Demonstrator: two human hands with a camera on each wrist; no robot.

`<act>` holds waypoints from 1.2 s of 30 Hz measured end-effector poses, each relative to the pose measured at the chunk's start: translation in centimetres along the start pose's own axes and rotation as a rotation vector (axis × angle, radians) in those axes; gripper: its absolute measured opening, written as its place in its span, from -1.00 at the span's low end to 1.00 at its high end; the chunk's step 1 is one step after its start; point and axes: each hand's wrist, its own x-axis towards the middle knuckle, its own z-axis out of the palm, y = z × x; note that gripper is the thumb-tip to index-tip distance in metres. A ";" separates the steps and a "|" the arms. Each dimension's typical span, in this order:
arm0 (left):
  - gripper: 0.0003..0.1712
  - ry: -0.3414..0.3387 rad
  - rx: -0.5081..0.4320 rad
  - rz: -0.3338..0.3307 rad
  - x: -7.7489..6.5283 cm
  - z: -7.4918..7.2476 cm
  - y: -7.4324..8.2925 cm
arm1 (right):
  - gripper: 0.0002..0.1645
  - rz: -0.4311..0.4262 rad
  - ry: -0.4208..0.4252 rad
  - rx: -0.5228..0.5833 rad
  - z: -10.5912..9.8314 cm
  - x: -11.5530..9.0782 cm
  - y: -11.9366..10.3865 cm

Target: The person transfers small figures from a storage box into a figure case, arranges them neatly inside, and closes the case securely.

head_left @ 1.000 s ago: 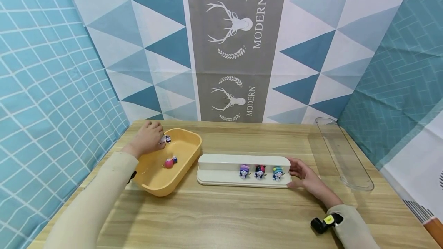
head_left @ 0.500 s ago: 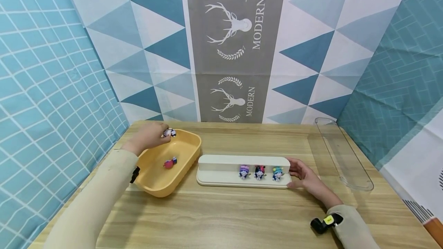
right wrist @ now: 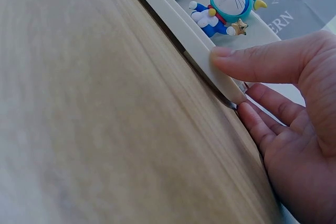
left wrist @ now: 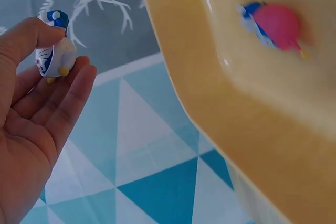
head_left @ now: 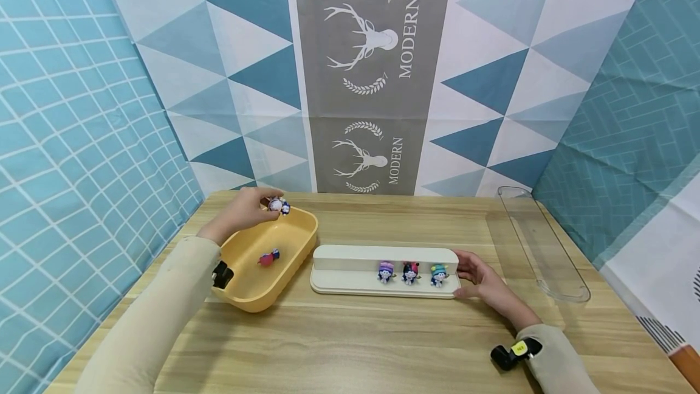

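My left hand [head_left: 246,208] pinches a small white and blue figure [head_left: 279,206] between my thumb and fingers. I hold it up at the far end of the yellow tray [head_left: 299,270]. My fingers are bent only a little, with the toy's yellow feet near their tips. A pink and blue figure [head_left: 269,257] lies on its side down in the tray.

My right hand [head_left: 483,278] grips the right end of the long white stand [head_left: 344,282]. My thumb presses on its front edge, and my other fingers bend against its end. Three figures stand in a row on the right half of the stand: one with a purple hat [head_left: 385,272], one with a black and red hat [head_left: 411,272], and a Doraemon figure with a teal hood [head_left: 439,274] closest to my hand.

A long clear cover [head_left: 547,242] lies to the right on the wooden table [head_left: 328,345].
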 end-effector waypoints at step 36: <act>-0.32 0.071 -0.824 -0.060 1.2 2.2 5.9 | 0.04 0.000 -0.003 0.014 -0.1 -0.1 -0.2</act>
